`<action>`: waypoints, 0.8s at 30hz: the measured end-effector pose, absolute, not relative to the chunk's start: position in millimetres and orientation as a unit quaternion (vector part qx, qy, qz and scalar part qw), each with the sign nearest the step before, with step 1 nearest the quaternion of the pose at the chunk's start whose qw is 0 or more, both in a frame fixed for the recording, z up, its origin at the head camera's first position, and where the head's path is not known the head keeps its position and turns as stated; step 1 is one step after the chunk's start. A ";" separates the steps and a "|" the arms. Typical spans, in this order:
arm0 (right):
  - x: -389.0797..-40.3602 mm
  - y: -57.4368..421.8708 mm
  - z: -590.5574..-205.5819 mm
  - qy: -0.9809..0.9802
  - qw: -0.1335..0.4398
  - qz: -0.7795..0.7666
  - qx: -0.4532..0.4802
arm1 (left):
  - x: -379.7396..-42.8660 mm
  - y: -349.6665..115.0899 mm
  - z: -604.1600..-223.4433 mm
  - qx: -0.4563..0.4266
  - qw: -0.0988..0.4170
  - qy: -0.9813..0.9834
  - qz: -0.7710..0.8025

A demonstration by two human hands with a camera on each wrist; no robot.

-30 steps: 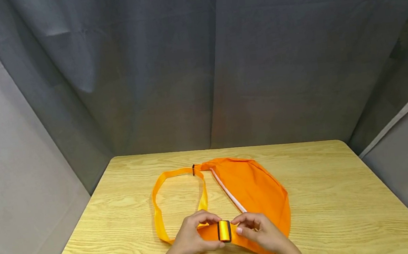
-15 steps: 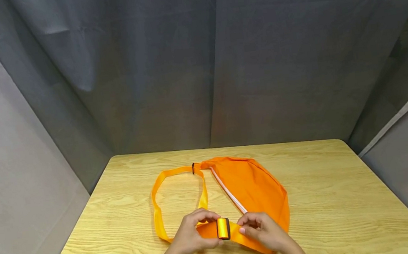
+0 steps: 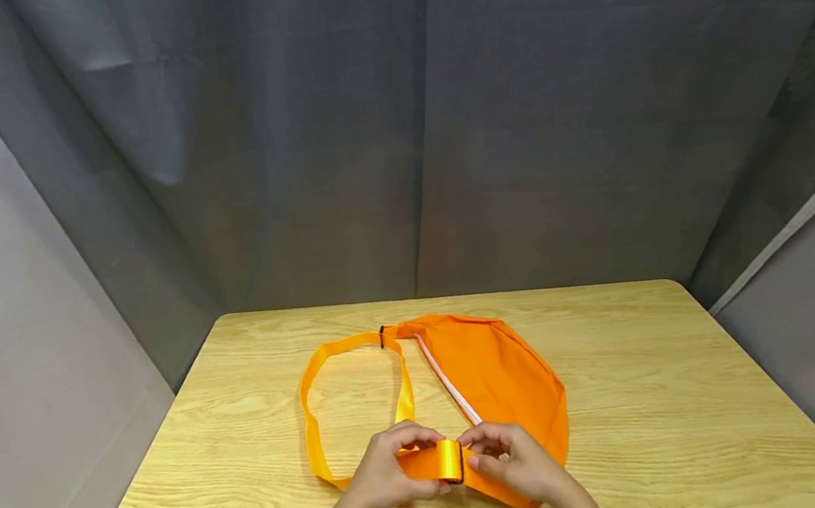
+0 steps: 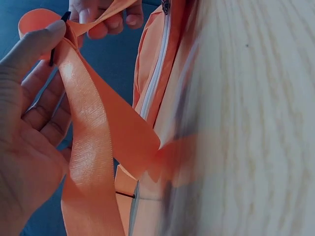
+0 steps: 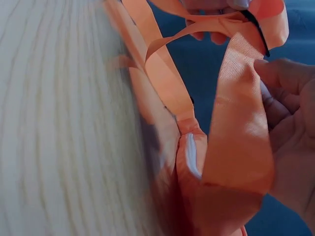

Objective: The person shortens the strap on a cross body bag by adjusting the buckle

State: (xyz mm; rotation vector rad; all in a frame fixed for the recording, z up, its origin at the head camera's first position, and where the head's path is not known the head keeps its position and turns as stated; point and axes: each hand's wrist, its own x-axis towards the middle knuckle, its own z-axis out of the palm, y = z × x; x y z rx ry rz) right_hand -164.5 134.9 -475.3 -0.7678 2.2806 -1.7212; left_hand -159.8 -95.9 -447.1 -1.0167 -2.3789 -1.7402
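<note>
An orange sling bag (image 3: pixel 499 369) lies on the wooden table, its white zipper (image 3: pixel 448 379) facing the strap side. Its orange-yellow strap (image 3: pixel 312 432) runs in a loop to the left. Between both hands, a black slider buckle (image 3: pixel 462 463) is held up with a short loop of strap bulging from it. My left hand (image 3: pixel 390 470) pinches the buckle, thumb on its edge in the left wrist view (image 4: pixel 51 29). On the buckle's other side, my right hand (image 3: pixel 521 459) pinches the strap (image 5: pixel 241 113) leading to the bag, fingertips right at the buckle.
A second black strap fitting (image 3: pixel 383 337) sits at the bag's far end. The light wooden table (image 3: pixel 657 393) extends around the bag. Grey curtains (image 3: pixel 305 148) hang behind and on both sides.
My right fingers slid right along the strap, then came back against the buckle. The strap loop at the buckle has grown fuller, and its right bar now stands more edge-on.
</note>
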 end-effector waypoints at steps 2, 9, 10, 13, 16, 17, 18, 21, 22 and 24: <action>-163.7 134.7 -476.0 0.769 0.085 -0.575 -0.266 | -159.6 -95.8 -446.8 -0.323 0.012 -0.765 -0.557; -158.5 130.8 -478.1 0.784 0.054 -0.558 -0.265 | -158.9 -96.3 -446.4 -0.310 0.003 -0.770 -0.558; -157.6 130.0 -478.5 0.785 0.046 -0.556 -0.268 | -159.0 -96.7 -446.5 -0.309 0.001 -0.769 -0.559; -156.3 127.0 -480.7 0.786 0.018 -0.550 -0.283 | -159.8 -98.0 -447.2 -0.306 -0.003 -0.769 -0.562; -156.1 124.6 -483.2 0.788 -0.003 -0.544 -0.289 | -160.3 -99.0 -447.2 -0.305 -0.006 -0.768 -0.563; -156.1 123.9 -483.4 0.789 -0.006 -0.544 -0.288 | -160.4 -99.2 -447.1 -0.305 -0.006 -0.768 -0.562; -156.1 123.1 -483.7 0.790 -0.009 -0.542 -0.287 | -160.5 -99.3 -446.9 -0.305 -0.006 -0.768 -0.563; -154.8 120.8 -480.3 0.791 -0.017 -0.540 -0.287 | -160.7 -99.6 -446.2 -0.308 -0.005 -0.767 -0.563; -153.6 119.9 -477.4 0.792 -0.019 -0.539 -0.287 | -160.7 -99.8 -446.1 -0.309 -0.005 -0.767 -0.563; -150.5 118.6 -470.0 0.791 -0.020 -0.540 -0.289 | -160.7 -100.1 -445.4 -0.310 -0.006 -0.766 -0.563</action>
